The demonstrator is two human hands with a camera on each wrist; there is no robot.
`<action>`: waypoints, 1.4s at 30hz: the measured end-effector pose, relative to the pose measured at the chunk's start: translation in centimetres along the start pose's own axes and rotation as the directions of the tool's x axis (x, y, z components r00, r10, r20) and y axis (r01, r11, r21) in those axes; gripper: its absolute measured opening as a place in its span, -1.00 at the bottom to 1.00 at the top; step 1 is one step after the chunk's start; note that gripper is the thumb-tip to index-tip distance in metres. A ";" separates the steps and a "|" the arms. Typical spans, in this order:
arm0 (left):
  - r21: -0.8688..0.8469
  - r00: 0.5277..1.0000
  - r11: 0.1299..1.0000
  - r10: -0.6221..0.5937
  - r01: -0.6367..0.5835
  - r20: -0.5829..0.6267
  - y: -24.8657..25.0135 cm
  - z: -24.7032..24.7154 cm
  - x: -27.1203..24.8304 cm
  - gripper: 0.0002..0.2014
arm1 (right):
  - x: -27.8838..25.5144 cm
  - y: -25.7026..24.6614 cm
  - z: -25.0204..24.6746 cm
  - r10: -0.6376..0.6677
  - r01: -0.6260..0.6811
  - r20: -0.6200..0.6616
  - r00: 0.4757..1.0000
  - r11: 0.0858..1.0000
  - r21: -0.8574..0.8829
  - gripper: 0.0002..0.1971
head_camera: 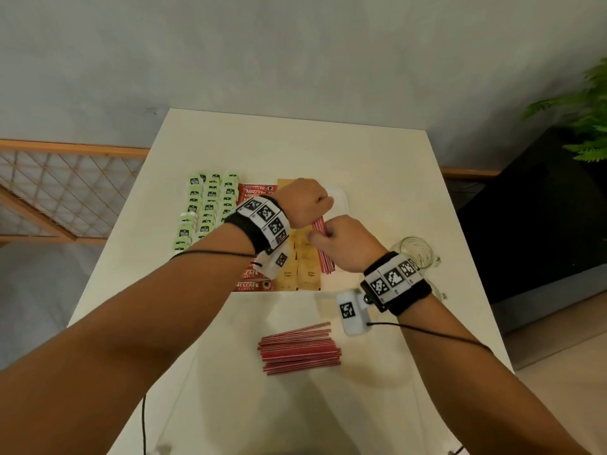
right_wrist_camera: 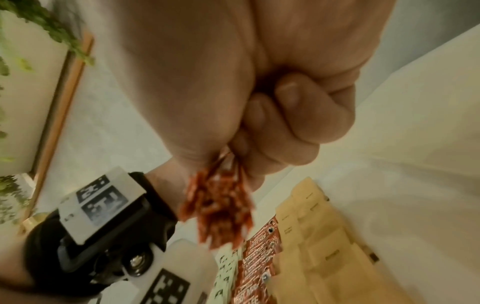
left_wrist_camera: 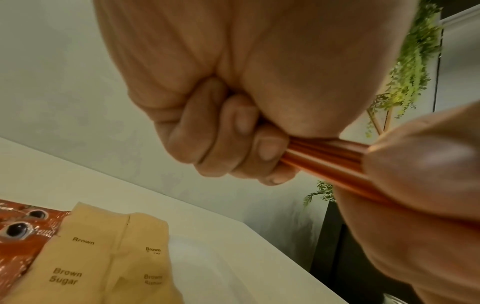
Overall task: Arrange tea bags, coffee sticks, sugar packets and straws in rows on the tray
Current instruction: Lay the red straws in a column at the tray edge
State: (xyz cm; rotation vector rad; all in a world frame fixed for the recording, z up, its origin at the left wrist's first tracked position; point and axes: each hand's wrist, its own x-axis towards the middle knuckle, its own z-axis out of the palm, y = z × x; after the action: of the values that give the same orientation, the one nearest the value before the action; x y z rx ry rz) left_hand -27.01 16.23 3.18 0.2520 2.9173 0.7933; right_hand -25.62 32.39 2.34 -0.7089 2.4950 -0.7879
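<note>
Both hands hold one bundle of red straws [head_camera: 326, 262] over the right side of the white tray [head_camera: 340, 196]. My left hand [head_camera: 309, 202] grips its far end, fingers curled round the straws [left_wrist_camera: 326, 157]. My right hand [head_camera: 341, 242] grips it nearer me; the straw ends [right_wrist_camera: 221, 207] stick out of the fist [right_wrist_camera: 267, 115]. On the tray lie rows of green tea bags [head_camera: 205, 208], red coffee sticks [head_camera: 253, 285] and brown sugar packets [head_camera: 303, 274]. Sugar packets [left_wrist_camera: 103, 259] lie just below the left hand.
A loose pile of red straws [head_camera: 299, 349] lies on the white table [head_camera: 164, 307] near me. A glass jar [head_camera: 414, 252] stands right of the tray, close to my right wrist. A plant [head_camera: 588, 103] and a dark cabinet are off the table's right edge.
</note>
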 end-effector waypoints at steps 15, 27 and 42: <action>0.195 0.957 0.938 -0.289 0.287 -0.016 -3.4 0.1 5.1 -0.73 | 8.6 3.2 -0.6 0.321 -0.326 -0.080 0.944 0.944 -0.049 -0.63; 0.221 0.961 0.952 -0.243 0.210 0.134 -4.4 2.5 7.8 -0.81 | 11.3 2.8 -0.1 0.307 -0.326 -0.151 0.940 0.936 -0.129 -0.96; 0.200 0.974 0.973 -0.153 0.118 0.169 -5.0 2.6 7.5 -0.67 | 8.7 4.2 0.1 0.125 -0.156 -0.108 0.986 0.917 -0.367 -0.84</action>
State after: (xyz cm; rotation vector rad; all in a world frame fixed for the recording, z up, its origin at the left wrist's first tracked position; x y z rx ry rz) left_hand -34.64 14.65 -2.10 0.1304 2.7981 0.4477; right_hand -33.81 30.30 -2.44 -0.6177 2.7695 -0.2928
